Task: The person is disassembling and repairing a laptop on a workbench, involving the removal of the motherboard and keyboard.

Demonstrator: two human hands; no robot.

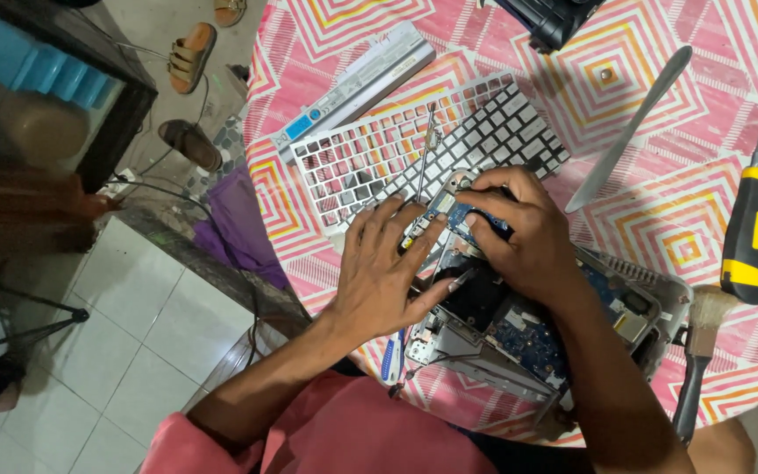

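Our right hand (528,233) pinches a small blue circuit board (462,215); our left hand (388,268) rests flat, seemingly ungripping, on the opened laptop (537,338).

We're in a home pressed into service as a repair corner: a round table (660,114) under a pink zigzag cloth carries an opened laptop chassis (537,338), with a stripped keyboard frame (379,149) just beyond it. Off the table's left edge lie white floor tiles (125,351), and sandals (190,57) sit on the floor beyond its far-left rim.
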